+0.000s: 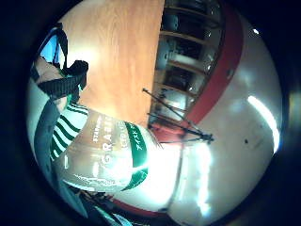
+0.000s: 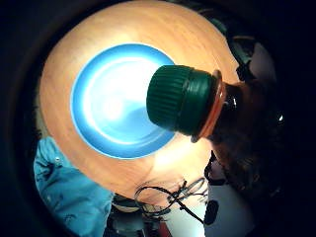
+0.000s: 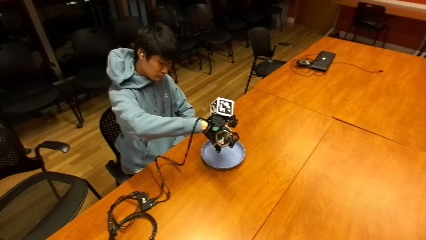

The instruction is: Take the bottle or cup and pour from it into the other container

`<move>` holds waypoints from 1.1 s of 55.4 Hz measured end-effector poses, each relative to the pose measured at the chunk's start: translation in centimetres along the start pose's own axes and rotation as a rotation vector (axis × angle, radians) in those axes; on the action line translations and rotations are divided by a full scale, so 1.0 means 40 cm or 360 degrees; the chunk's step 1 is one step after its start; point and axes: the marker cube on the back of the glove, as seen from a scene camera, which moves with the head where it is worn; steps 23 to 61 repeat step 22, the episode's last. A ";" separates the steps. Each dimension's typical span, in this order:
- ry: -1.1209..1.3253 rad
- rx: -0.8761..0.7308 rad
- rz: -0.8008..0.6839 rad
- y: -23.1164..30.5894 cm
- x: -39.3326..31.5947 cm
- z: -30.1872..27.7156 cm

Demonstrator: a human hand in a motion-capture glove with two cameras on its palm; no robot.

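Gloved and raised above the tabletop (image 3: pixel 319 165), the right hand (image 3: pixel 214 128) is wrapped around a bottle (image 1: pixel 106 153) — the little-finger-side palm view shows its green-and-white label pressed close against the palm, with strap and fingers around it. From the outside view the bottle sits in the hand directly over a blue bowl (image 3: pixel 223 155) that rests on the wood near the person's edge of the tabletop. The thumb-side palm view looks down along the bottle's neck: a green cap (image 2: pixel 180 100) hangs over the bowl's rim and inner wall, and the bottle appears tipped toward the bowl.

As for progress, the pick-up looks done and the bottle has been brought to the receiving container, so the pouring stage is at hand. Yet the cap seems to be on the neck, and no liquid or other contents show in the bowl — its inside reads as plain blue. I judge that the pour itself is still left, or is only being mimed with the cap closed. Setting the bottle back down also remains.
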 end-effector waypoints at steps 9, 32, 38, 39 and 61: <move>0.0116 -0.0034 -0.0029 -0.021 -0.013 -0.028; -0.0088 -0.0031 0.0107 -0.038 -0.038 -0.051; -0.0088 -0.0031 0.0107 -0.038 -0.038 -0.051; -0.0088 -0.0031 0.0107 -0.038 -0.038 -0.051; -0.0088 -0.0031 0.0107 -0.038 -0.038 -0.051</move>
